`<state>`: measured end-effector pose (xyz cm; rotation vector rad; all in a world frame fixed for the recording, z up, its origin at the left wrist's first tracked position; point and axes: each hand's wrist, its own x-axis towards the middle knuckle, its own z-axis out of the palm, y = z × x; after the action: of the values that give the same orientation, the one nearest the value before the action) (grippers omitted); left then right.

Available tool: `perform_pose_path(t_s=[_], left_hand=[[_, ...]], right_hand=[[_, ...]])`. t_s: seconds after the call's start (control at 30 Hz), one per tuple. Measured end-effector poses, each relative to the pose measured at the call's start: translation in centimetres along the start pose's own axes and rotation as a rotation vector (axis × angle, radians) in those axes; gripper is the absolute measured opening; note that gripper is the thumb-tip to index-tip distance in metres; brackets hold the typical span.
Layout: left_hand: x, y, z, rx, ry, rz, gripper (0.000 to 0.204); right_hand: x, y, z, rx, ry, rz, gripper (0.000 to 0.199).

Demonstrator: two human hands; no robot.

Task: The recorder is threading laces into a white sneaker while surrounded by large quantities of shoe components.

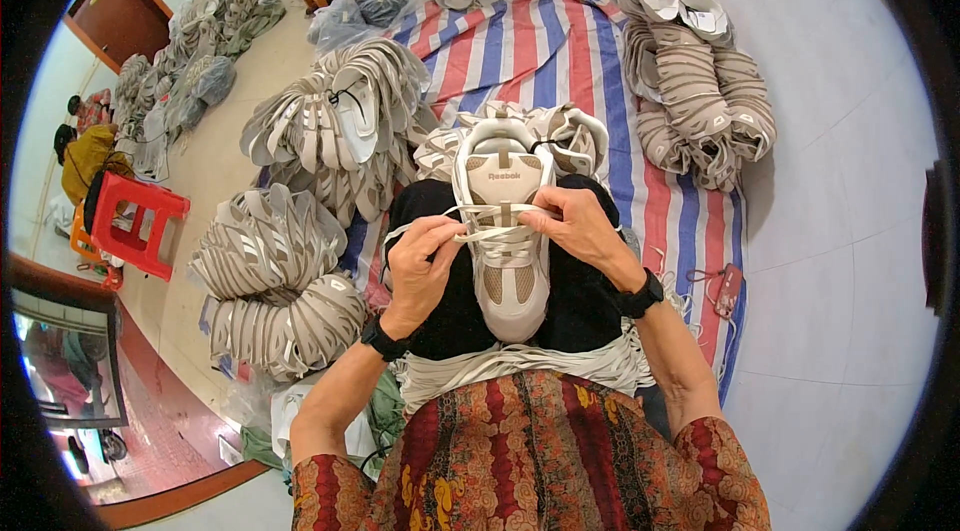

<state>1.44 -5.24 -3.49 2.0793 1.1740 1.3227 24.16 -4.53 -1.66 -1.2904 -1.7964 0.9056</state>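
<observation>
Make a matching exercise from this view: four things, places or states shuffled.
Things
1. Central white-and-beige mesh shoe upper
2. Red plastic stool
3. Bunched white shoelaces
4. Red, white and blue striped sheet

Places or states
A. Beside the red-patterned shirt
B. Spread over the floor
C. Toe toward the view's lower edge
D. At the view's left

Pairs: 1-C; 2-D; 3-A; 4-B

From the person's head, the fisheye camera is looking steeply down and forward, catching the shirt (540, 451) at the lower edge. It is viewing the left hand (422, 261), right hand (578, 226) and shoe (515, 291) from close above, while reaching past the striped sheet (500, 51) toward the brown door (120, 13).
</observation>
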Motion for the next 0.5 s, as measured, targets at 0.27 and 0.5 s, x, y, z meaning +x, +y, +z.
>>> perform_pose_path(t_s=[0.27,0.5], left_hand=[[1.4,-1.1,0.4,-0.278,-0.228,-0.293,0.023],[3.0,-0.5,-0.7,-0.116,-0.108,-0.071,0.014]], right_hand=[[0.2,1.0,1.0,0.035,0.144,-0.020,0.028],[-2.4,4.5,-5.0,0.675,0.208,0.252,0.015]])
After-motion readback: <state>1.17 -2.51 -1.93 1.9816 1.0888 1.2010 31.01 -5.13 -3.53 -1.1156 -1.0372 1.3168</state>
